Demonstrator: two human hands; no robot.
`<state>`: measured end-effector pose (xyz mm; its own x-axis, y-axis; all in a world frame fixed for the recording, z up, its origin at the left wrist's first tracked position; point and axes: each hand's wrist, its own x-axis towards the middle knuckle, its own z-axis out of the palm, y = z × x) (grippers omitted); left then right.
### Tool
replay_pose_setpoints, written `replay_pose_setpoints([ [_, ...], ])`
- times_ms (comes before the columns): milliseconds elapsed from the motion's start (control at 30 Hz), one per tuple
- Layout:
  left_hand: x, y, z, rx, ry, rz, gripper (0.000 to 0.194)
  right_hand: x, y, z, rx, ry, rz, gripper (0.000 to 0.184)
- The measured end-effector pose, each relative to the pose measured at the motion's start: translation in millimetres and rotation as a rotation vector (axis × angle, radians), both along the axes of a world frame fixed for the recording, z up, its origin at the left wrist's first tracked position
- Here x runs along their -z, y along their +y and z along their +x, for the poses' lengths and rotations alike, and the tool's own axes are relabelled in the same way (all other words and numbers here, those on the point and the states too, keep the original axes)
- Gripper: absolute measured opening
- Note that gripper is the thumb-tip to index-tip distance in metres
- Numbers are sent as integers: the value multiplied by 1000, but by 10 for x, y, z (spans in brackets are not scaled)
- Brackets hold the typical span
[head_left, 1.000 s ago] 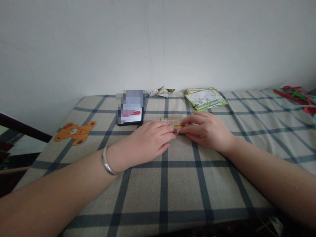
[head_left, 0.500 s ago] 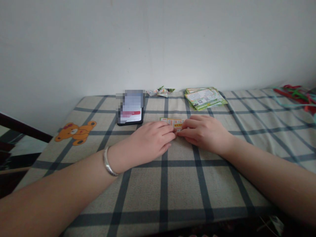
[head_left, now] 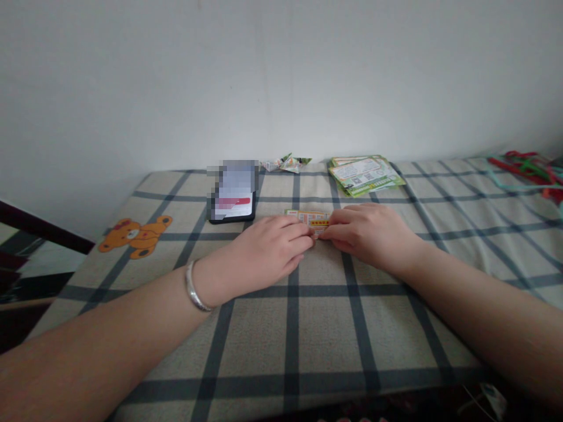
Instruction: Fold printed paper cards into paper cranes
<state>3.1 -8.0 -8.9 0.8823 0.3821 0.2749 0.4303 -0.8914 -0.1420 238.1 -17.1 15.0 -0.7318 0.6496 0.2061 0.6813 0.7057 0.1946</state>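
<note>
Left hand [head_left: 272, 247] and right hand [head_left: 368, 235] meet at a printed paper strip [head_left: 307, 219], right of the phone [head_left: 240, 190] and slightly nearer the wearer.
Fingers of both are bent close on the strip; whether they pinch or merely press cannot be told. Even pressure along its length should keep it flat. Its right end is hidden beneath fingers; the phone's screen is partly pixelated.

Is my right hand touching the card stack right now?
Apart. The head view shows it: a strip of checked cloth lies between the top of the right hand and the near edge of the card stack.
</note>
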Motion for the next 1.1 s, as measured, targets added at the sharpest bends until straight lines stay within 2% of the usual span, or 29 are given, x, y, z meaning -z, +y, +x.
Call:
replay_pose_setpoints([
  [267,-2,-5,0,4,-30,-25,27,-51,5,37,88,-8,-19,21],
  [667,-8,-9,-6,-5,-32,-37,29,-54,38,95,144,-37,-15,17],
  [967,-2,-6,-22,4,-24,-38,31,-4,80,162,184,19,21,17],
  [1100,-23,-3,-18,18,-22,-16,26,-8,73,162,184,23,19,18],
])
